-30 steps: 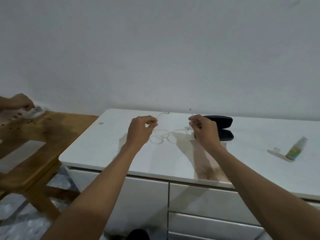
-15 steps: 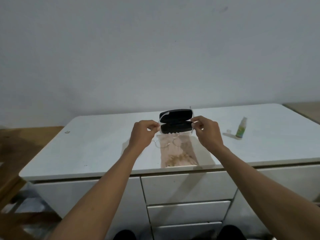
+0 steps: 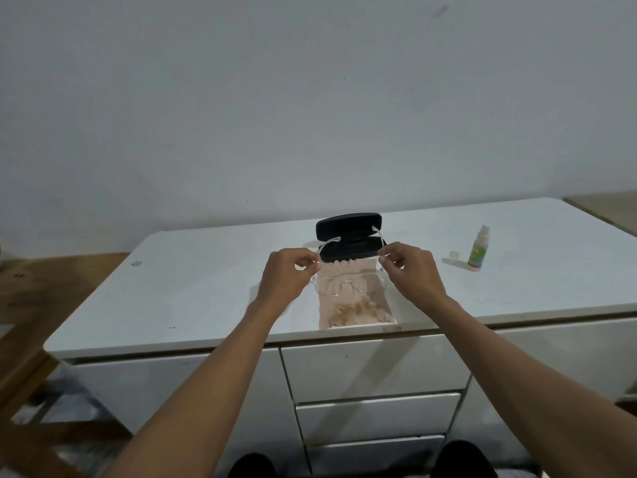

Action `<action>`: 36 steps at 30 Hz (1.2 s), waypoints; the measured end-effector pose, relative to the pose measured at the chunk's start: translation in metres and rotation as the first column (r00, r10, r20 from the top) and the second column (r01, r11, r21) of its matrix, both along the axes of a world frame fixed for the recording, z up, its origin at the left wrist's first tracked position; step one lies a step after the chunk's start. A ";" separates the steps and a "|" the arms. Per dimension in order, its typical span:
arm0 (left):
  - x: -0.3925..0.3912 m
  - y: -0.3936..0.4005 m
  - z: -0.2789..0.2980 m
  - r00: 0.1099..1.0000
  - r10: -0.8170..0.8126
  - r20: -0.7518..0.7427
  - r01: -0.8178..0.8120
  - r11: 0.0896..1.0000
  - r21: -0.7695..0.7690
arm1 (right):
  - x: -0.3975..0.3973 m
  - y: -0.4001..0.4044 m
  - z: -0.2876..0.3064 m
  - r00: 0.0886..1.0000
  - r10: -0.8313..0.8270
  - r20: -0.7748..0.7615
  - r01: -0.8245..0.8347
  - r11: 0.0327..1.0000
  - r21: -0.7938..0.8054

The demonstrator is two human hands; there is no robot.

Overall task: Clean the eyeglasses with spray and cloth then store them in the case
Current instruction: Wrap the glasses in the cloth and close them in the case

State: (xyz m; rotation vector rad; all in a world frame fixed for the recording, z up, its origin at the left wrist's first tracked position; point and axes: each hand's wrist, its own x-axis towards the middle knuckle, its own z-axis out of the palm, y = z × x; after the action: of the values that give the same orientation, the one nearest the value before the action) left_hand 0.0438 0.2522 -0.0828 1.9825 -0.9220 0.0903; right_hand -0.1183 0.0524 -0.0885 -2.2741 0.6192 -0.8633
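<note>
Since half a second ago we are barely shifting: both hands are staying in front of the open case, and only our view is settling a little lower over the white cabinet top [image 3: 193, 298]. We are holding the eyeglasses [image 3: 344, 284] spread between our hands, the left hand [image 3: 287, 276] pinching one clear temple arm between thumb and fingertips, the right hand [image 3: 412, 270] pinching the other in the same way. The frame's long axis is running straight across from hand to hand, lenses hanging below our fingers and just over the pinkish cloth [image 3: 351, 305], while the temple tips are pointing away from us toward the case [image 3: 350, 238]. That black case is lying just beyond both hands, lid raised, its long axis parallel to the frame, and neither hand looks nearer to it than the other. Both wrists are raised, knuckles up, forearms converging from either side. The spray bottle [image 3: 478, 246] is standing well off to the outside of the right hand, with a small cap [image 3: 455, 254] just beside it. We judge that folding the temples comes before anything can go forward into the case.
</note>
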 end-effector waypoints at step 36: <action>-0.050 0.032 0.015 0.962 -0.266 -0.065 0.266 0.849 0.457 | -0.035 0.021 0.034 0.760 0.270 -0.591 -0.368 0.929 -0.050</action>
State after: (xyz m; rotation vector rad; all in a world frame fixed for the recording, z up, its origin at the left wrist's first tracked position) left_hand -0.0063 0.2846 -0.0682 2.2571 -1.3038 -0.3173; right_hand -0.1537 0.0738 -0.0546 -2.7006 0.3879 -0.0345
